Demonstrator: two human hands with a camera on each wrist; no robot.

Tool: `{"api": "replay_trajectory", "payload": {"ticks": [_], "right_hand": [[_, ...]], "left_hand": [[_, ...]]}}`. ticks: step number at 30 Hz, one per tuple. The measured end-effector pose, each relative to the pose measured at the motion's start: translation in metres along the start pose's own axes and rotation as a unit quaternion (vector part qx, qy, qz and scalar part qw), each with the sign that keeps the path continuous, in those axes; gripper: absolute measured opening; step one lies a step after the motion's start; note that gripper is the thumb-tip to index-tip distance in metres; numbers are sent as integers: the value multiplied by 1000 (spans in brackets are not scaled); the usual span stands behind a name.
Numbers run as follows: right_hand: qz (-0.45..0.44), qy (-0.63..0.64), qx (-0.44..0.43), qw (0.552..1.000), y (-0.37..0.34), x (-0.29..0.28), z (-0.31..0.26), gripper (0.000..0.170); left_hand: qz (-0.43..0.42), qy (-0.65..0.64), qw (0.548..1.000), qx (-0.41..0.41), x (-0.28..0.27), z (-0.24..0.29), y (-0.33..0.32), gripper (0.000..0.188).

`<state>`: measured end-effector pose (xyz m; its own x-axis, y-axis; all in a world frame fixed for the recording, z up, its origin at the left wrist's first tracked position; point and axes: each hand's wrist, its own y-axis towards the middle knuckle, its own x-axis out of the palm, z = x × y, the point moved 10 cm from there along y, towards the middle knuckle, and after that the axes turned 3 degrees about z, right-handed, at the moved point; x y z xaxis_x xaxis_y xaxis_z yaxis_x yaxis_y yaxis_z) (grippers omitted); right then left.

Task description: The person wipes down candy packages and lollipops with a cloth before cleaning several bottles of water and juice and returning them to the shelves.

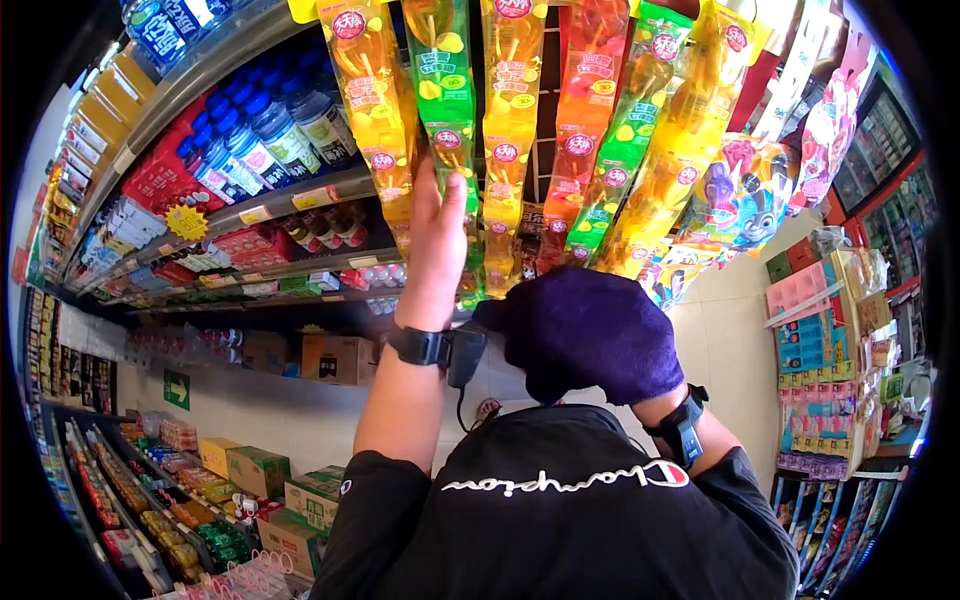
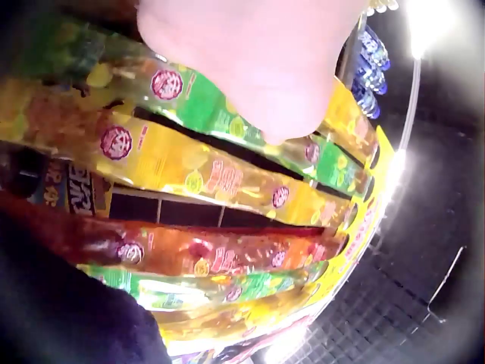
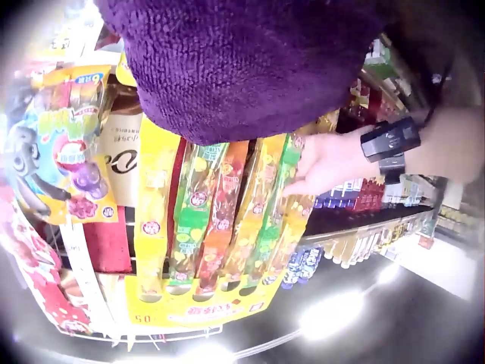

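Note:
My bare left hand (image 1: pixel 437 235) is raised to a green hanging strip of small drink pouches (image 1: pixel 443 95), its fingers straight against the strip. In the right wrist view, the thumb and fingers of that hand (image 3: pixel 322 163) lie spread at the same strip (image 3: pixel 273 208). A purple plush cloth (image 1: pixel 595 335) covers my right hand, hiding its fingers. This cloth (image 3: pixel 242 68) fills the top of the right wrist view, close over the strips. A yellow strip (image 2: pixel 220 178) and a red strip (image 2: pixel 204 250) hang between the hands.
Shelves with blue-capped bottles (image 1: pixel 270 125) stand at the left. A cartoon-printed candy bag (image 1: pixel 745 190) hangs right of the strips. The strips hang from a yellow card (image 3: pixel 201 311). Cartons (image 1: pixel 258 470) stand low at left, and a stocked rack (image 1: pixel 820 360) is at right.

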<state>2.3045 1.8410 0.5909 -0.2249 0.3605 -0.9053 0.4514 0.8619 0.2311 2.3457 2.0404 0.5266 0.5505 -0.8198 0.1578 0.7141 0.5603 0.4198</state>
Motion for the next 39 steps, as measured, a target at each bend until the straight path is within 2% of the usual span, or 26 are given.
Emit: {"api": "replay_trajectory", "payload": {"ticks": [1, 2, 3, 4, 5, 6, 7, 8, 9, 10, 11, 12, 14, 18, 20, 21, 24, 26, 27, 29, 34, 35, 36, 37, 38, 39], "right_hand": [[-1, 0, 0, 1000, 2, -8, -5, 36], [-19, 104, 68, 992, 5, -9, 3, 35], [-38, 208, 134, 968, 5, -4, 11, 34], [-38, 209, 134, 968, -2, 16, 25, 34], [94, 158, 77, 980, -14, 24, 47, 39], [224, 103, 19, 969, -27, 18, 51, 46], [222, 103, 20, 969, -25, 17, 47, 46], [204, -135, 31, 969, -20, 15, 33, 52], [175, -366, 40, 913, -14, 16, 20, 57], [136, -576, 45, 805, -8, 21, 12, 63], [89, -534, 136, 830, -9, 24, 30, 64], [89, -533, 134, 830, -8, 24, 29, 64], [80, -451, 108, 882, -6, 28, 27, 59], [148, -437, 27, 887, -1, 42, 22, 53], [110, -288, 127, 943, 3, 35, 27, 51], [109, -289, 130, 942, 6, 35, 27, 51], [188, -170, 44, 966, 17, 23, 12, 53], [239, -88, -18, 967, 17, 13, 1, 55], [241, -90, -16, 966, 16, 11, 0, 55], [203, -31, -32, 978, 15, 9, -5, 54], [194, -86, -49, 976, 20, 0, -33, 54], [195, 53, -30, 979, 23, -6, -26, 53], [194, 191, -12, 962, 26, -11, -18, 53], [190, 324, 5, 927, 30, -11, -10, 55], [191, 360, 13, 913, 32, -15, -5, 54], [196, 329, 8, 924, 35, -20, -3, 54]], "left_hand": [[-21, -52, 998, -25, -2, -14, 2, 61], [-42, -103, 992, -50, -1, -19, 3, 59], [-85, -85, 990, -74, 0, -22, 0, 55], [-84, -84, 990, -75, -1, -22, -3, 55], [-86, -81, 990, -73, 3, -17, -8, 53], [-87, -78, 991, -72, 4, -13, -12, 51], [-111, -119, 983, -88, 8, -13, -17, 46], [-104, -145, 979, -98, 8, -13, -21, 43], [-122, -146, 975, -117, 10, -10, -26, 43], [-139, -147, 970, -136, 10, -8, -30, 44], [-136, -147, 970, -136, 5, -9, -31, 44], [-156, -139, 967, -143, 4, -12, -33, 44], [-175, -130, 964, -150, 2, -12, -38, 45], [-136, -77, 978, -138, -12, -4, -52, 41], [-137, -51, 979, -140, -16, 0, -58, 39], [-128, -64, 978, -152, -17, 3, -62, 39], [-93, -119, 977, -148, -20, 12, -66, 41], [-79, -109, 981, -140, -22, 18, -66, 40], [-61, -97, 985, -133, -26, 21, -65, 38], [-86, -89, 984, -130, -26, 24, -69, 37], [-137, -81, 982, -107, -16, 35, -86, 30], [-148, -71, 980, -108, -12, 38, -90, 28], [-160, -60, 979, -109, -10, 42, -93, 26], [-177, -14, 980, -86, -8, 47, -95, 34], [-180, -15, 980, -85, -8, 44, -98, 34], [-184, -12, 978, -93, -6, 37, -102, 34]]}}
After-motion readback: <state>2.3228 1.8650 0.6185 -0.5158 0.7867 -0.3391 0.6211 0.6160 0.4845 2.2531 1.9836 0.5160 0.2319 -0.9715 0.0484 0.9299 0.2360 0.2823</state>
